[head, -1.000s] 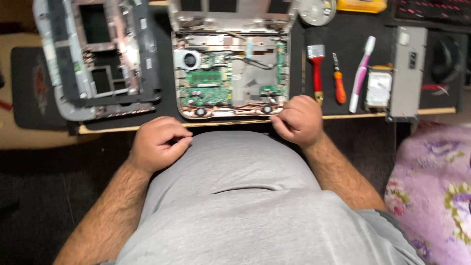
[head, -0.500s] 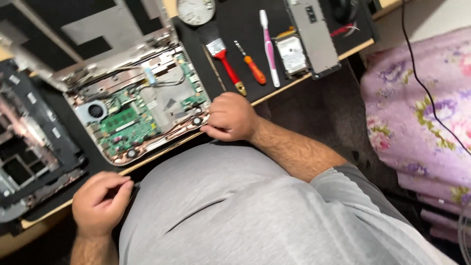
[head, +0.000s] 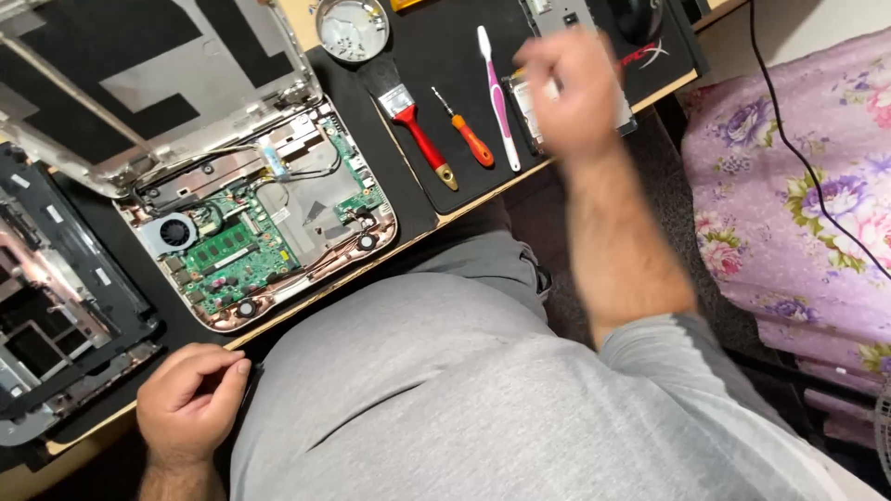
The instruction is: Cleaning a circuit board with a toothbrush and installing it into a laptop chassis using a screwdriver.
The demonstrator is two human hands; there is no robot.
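The laptop base (head: 264, 223) lies opened at the near desk edge, motherboard exposed, nothing refitted. The blurred right hand (head: 568, 88) is raised over the hard drive (head: 534, 102); its grasp cannot be told. The left hand (head: 190, 399) is loosely curled, empty.

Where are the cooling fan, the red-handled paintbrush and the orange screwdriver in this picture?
cooling fan (head: 175, 231), head view, on the round black fan hub in the opened laptop.
red-handled paintbrush (head: 423, 142), head view, on the middle of its red handle.
orange screwdriver (head: 474, 147), head view, on its orange grip.
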